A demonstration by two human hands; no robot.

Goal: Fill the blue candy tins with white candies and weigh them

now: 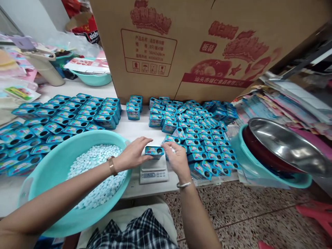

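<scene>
A small blue tin (154, 151) rests on a little white digital scale (153, 172) at the table's front edge. My left hand (133, 153) pinches the tin's left end, with a gold bracelet on that wrist. My right hand (177, 158) pinches its right end, fingers curled, a silver bangle on the wrist. A large teal basin (49, 173) full of pale blue tablets (100, 173) sits right under my left forearm.
Several rows of blue tins (70, 116) cover the table at left, a loose pile of tins (199, 135) at right. A big cardboard box (197, 45) stands behind. A steel bowl (285, 145) lies in a teal tub at right.
</scene>
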